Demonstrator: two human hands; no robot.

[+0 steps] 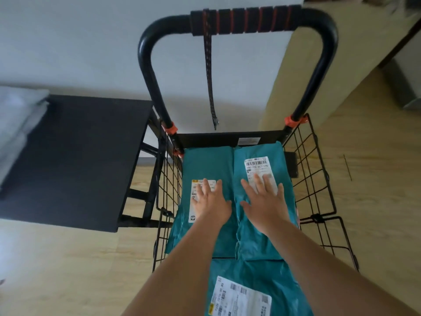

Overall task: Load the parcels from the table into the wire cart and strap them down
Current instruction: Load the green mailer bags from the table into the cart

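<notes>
At left, the black table [75, 160] stands just beside the wire cart [227, 139]. The cart's bed holds a teal left parcel [207, 165] and right parcel [252, 238] side by side at the handle end, and a third parcel [250, 270] nearest you. Your left hand [210, 202] lies flat on the left parcel, palm down and fingers spread, covering part of its white label, while a dark strap [208, 71] hangs loose from the padded handle [246, 19] above, its free end dangling. Your right hand [265, 201] lies likewise flat and spread on the right parcel, fingertips on its barcode label, gripping nothing.
</notes>
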